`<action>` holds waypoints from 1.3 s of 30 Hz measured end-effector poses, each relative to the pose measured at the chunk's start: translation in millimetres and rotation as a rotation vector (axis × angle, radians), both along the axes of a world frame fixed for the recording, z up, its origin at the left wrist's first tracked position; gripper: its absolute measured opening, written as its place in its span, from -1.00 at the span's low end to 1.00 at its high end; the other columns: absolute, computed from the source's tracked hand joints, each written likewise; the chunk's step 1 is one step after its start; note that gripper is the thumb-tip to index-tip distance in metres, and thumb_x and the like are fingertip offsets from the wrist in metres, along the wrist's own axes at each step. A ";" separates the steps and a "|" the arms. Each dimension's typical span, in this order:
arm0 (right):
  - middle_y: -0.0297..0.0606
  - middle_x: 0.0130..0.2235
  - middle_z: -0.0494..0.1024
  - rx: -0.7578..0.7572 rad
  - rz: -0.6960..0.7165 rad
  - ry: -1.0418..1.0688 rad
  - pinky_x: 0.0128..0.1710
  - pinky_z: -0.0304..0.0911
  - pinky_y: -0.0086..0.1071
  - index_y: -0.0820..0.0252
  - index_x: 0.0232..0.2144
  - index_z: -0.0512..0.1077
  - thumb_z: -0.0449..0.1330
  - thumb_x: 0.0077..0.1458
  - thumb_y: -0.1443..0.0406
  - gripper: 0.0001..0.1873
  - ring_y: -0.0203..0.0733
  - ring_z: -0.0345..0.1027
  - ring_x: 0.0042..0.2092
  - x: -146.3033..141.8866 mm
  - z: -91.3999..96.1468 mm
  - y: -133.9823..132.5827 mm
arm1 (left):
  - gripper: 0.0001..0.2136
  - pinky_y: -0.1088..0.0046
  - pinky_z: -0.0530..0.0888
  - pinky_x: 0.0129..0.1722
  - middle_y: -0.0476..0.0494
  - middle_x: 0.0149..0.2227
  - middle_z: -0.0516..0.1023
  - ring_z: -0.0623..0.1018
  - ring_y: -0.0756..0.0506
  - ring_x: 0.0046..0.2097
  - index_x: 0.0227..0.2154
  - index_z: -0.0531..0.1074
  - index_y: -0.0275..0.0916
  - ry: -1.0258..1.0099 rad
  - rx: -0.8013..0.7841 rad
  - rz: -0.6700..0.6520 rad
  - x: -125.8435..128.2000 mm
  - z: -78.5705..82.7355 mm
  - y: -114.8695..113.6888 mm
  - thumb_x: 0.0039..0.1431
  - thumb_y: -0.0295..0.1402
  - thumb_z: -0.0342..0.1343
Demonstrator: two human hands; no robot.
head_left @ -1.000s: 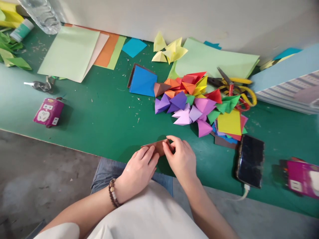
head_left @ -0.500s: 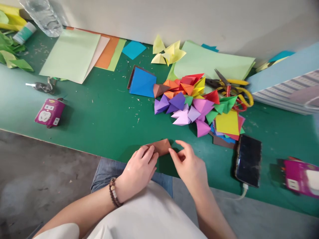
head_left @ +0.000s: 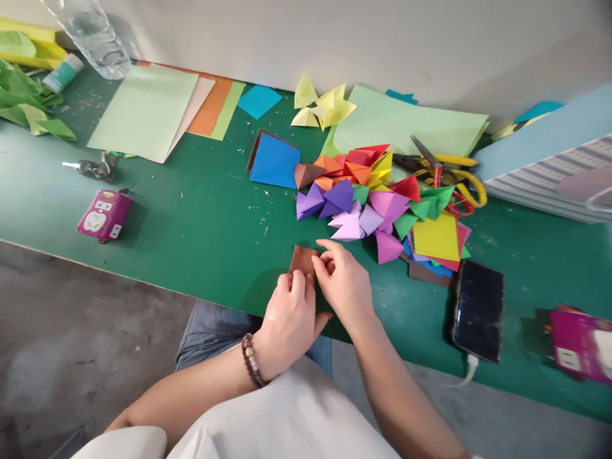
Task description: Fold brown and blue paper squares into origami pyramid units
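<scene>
Brown square of folded paper [head_left: 302,258]: pressing it flat onto the green bench [head_left: 201,217], close to the front edge. Laying the left hand [head_left: 289,319] over its near half, fingers stretched out and held together, clasping nothing. Pinching its right edge between thumb and forefinger of the right hand [head_left: 342,280]. Lying just beyond the brown paper and to its right, a heap of folded paper triangles in many colours [head_left: 373,197]. Resting farther right of the brown paper, a black phone with a white cable [head_left: 479,310]. Lying beyond it, a blue folded paper square [head_left: 274,160]; sitting well to its left, a small pink box [head_left: 102,215].
</scene>
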State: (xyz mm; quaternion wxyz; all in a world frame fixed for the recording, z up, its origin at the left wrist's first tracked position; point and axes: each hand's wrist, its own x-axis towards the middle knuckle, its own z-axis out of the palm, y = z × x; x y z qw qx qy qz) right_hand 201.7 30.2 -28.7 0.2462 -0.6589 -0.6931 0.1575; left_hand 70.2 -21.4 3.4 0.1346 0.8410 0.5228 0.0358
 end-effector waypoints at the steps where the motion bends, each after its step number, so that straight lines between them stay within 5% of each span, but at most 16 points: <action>1: -0.27 -0.37 0.54 0.006 0.010 -0.004 -0.38 0.26 -0.32 0.18 -0.07 0.42 0.06 0.19 0.24 -0.71 -0.18 0.38 -0.41 -0.3 -0.8 1.4 | -0.46 0.22 0.43 -0.05 -0.41 -0.02 0.40 0.39 -0.24 -0.10 0.04 0.33 -0.51 -0.004 0.003 0.005 0.2 0.4 0.7 0.17 -0.12 0.15; 12: -0.24 -0.26 0.57 0.043 0.020 0.201 -0.25 0.34 -0.30 0.16 -0.10 0.43 0.13 0.18 0.28 -0.77 -0.22 0.35 -0.34 8.2 -1.8 -17.3 | -0.55 0.23 0.40 -0.14 -0.39 -0.09 0.46 0.38 -0.23 -0.12 -0.03 0.40 -0.52 0.044 0.053 -0.070 -4.5 -1.2 5.7 0.26 -0.15 0.05; 19: -0.22 -0.25 0.62 -0.059 -0.056 0.277 -0.31 0.37 -0.32 0.12 -0.21 0.45 0.19 0.15 0.26 -0.85 -0.19 0.46 -0.32 4.3 -0.6 -44.8 | -0.52 0.21 0.35 -0.04 -0.56 0.10 0.38 0.34 -0.30 0.10 0.05 0.35 -0.59 0.086 0.121 -0.112 -4.1 -4.0 3.2 0.26 -0.21 0.06; 39: -0.29 -0.40 0.58 0.029 -0.186 0.198 -0.38 0.27 -0.38 0.14 -0.41 0.40 0.19 0.15 0.18 -0.83 -0.25 0.37 -0.43 4.1 -6.1 -4.1 | -0.51 0.22 0.39 -0.08 -0.51 0.12 0.40 0.43 -0.27 -0.04 0.06 0.39 -0.54 0.185 0.061 -0.103 -1.3 -2.4 4.1 0.25 -0.19 0.06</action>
